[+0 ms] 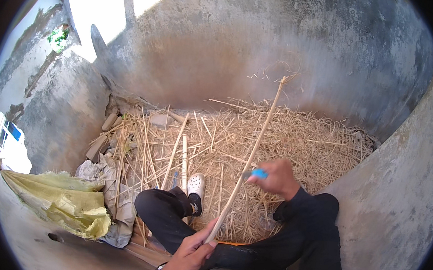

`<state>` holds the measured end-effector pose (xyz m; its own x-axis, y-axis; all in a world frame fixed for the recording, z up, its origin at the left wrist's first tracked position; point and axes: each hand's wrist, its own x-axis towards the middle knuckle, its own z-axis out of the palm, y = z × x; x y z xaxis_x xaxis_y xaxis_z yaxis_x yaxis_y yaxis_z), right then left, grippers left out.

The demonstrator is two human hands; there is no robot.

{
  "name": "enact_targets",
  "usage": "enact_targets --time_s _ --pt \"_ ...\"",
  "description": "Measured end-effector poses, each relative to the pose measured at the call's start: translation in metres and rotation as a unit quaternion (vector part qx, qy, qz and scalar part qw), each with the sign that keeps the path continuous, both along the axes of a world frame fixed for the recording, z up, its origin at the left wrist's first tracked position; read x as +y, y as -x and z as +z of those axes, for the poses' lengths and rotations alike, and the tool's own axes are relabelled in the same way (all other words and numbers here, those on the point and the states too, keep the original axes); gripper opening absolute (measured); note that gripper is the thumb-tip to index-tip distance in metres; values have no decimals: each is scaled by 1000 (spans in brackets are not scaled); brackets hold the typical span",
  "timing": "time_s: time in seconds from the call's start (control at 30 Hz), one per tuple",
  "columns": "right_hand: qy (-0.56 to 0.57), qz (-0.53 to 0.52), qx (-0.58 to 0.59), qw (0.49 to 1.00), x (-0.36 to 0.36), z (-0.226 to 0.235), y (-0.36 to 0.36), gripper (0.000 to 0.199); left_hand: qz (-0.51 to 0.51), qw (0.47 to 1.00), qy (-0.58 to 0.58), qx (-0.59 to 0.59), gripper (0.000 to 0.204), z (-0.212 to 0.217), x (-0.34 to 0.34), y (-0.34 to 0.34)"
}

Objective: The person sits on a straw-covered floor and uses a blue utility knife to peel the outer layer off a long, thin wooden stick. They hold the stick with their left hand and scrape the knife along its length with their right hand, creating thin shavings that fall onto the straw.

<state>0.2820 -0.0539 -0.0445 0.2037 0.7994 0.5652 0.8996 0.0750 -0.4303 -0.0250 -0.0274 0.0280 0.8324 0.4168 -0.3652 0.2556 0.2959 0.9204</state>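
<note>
- Your left grip (189, 256) is clamped round the lower part of a long, pale, slender wooden stick (262, 133), slanting up and away from you.
- Your right grip (278, 177) is closed on a blue-handled tool (259, 173) at the stick's middle.
- Fine curls (292, 76) at its tip suggest scraping is partly done; what remains, I cannot tell.
- Straw-coloured shavings (316, 142) hide the floor beside a stained grey wall (283, 39).

Blown-out glare upper left, shaded wall (222, 50), dark curved fisheye rim.
</note>
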Motion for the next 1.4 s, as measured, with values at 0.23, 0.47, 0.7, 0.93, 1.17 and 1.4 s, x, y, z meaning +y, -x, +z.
enact_targets --time_s 0.23,0.47,0.7,0.93,1.17,1.4 --pt "74 -137 67 986 17 -20 -48 72 -10 997 -62 33 55 -7 -3 -3" --pt "17 -50 14 998 9 -16 -12 73 10 998 -61 24 57 -5 -2 -7" --pt "-73 -96 -67 990 30 -36 -45 71 -10 996 -93 5 57 -10 -1 -2" --pt "47 -232 53 970 20 -33 -116 71 -26 998 -58 9 59 -22 -8 15" --pt "1 -91 13 996 27 -40 -37 74 24 998 -51 15 59 -3 -11 9" --pt "-8 -58 64 996 22 -35 -24 75 3 998 -62 26 55 -6 -10 11"
